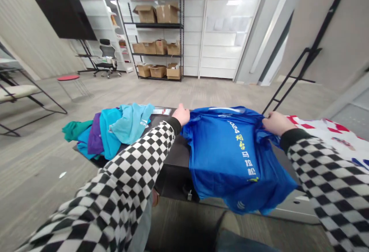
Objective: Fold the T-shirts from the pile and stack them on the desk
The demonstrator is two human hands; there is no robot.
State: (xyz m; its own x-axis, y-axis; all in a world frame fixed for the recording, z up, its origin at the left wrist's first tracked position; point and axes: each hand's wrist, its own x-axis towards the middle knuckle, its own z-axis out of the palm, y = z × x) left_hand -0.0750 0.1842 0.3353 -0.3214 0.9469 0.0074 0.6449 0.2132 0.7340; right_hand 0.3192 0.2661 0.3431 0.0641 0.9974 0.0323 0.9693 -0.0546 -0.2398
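A blue T-shirt [221, 148] with white and yellow lettering lies over a dark cabinet top, its lower part draped over the near edge. At the shirt's upper left, my left hand [182, 115] is closed on the fabric. My right hand [274, 122] pinches the cloth at the upper right. Left of the shirt is a loose pile of clothes: a light blue one [132, 123], a purple one [95, 136] and a green one [76, 130]. A white and red checked garment [340, 136] lies to the right of my right hand.
The dark cabinet top [175, 152] shows between pile and shirt. A small packet [162, 111] lies near its far edge. Behind stand a shelf with boxes [157, 25], a red stool [68, 78] and a black stand [309, 54] at the right.
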